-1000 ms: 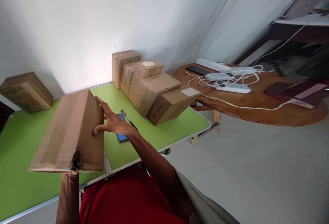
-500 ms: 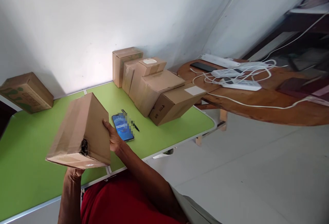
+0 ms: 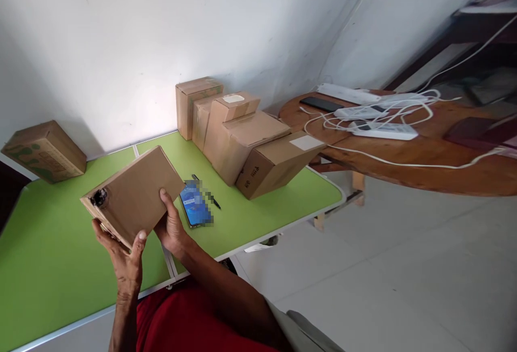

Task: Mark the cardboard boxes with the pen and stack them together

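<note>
Between both hands I hold a brown cardboard box (image 3: 139,193), tilted above the green table (image 3: 44,244). One corner of it has a dark, torn hole. My left hand (image 3: 123,257) grips the near lower edge, its thumb on the broad face. My right hand (image 3: 173,225) clasps the right side, thumb on that same face and the other fingers hidden behind. Just right of the box lies a phone (image 3: 194,204) with a lit blue screen, partly pixelated. A black pen (image 3: 216,201) rests beside the phone.
Several cardboard boxes (image 3: 258,128) stand grouped against the wall at the table's back right. Another box with green print (image 3: 50,152) sits at the back left. A round wooden table (image 3: 436,171) on the right carries white power strips (image 3: 383,130) with tangled cords and a dark phone (image 3: 321,104).
The held box has been turned so its broad face now points up toward me, and the torn corner has swung left. My left hand has come out from beneath onto the near edge.
</note>
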A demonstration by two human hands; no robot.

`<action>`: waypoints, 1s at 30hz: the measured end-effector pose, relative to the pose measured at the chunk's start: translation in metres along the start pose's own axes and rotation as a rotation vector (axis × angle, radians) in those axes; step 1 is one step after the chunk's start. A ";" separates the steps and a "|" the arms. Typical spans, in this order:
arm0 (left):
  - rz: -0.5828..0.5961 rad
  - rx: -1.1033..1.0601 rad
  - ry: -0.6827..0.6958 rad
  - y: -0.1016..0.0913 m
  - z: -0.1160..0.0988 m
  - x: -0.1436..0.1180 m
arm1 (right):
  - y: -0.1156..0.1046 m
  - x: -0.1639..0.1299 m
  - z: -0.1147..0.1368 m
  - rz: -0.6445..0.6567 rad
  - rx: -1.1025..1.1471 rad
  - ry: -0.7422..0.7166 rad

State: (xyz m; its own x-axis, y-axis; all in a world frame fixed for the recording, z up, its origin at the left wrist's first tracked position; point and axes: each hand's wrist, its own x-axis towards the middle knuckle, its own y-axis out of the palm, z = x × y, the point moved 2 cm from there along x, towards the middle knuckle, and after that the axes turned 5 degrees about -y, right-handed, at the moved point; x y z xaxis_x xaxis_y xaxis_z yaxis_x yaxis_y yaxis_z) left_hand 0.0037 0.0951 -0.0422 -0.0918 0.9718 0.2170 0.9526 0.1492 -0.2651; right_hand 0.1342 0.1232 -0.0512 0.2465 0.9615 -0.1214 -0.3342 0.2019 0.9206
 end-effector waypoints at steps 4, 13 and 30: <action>-0.119 -0.122 -0.043 -0.011 -0.007 0.016 | -0.010 -0.010 -0.009 0.039 -0.037 0.078; -0.057 -0.073 0.011 -0.112 -0.029 0.104 | 0.012 -0.066 0.054 0.786 -0.757 0.322; 0.208 0.084 -0.021 -0.041 -0.053 0.127 | 0.019 0.046 0.057 0.392 -0.904 -0.178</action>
State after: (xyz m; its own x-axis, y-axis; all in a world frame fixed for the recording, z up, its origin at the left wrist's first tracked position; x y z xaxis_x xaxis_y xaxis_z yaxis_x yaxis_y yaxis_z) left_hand -0.0315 0.2024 0.0464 0.0972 0.9867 0.1307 0.9243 -0.0408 -0.3795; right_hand 0.1912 0.1605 -0.0182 0.0790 0.9636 0.2555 -0.9690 0.0140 0.2467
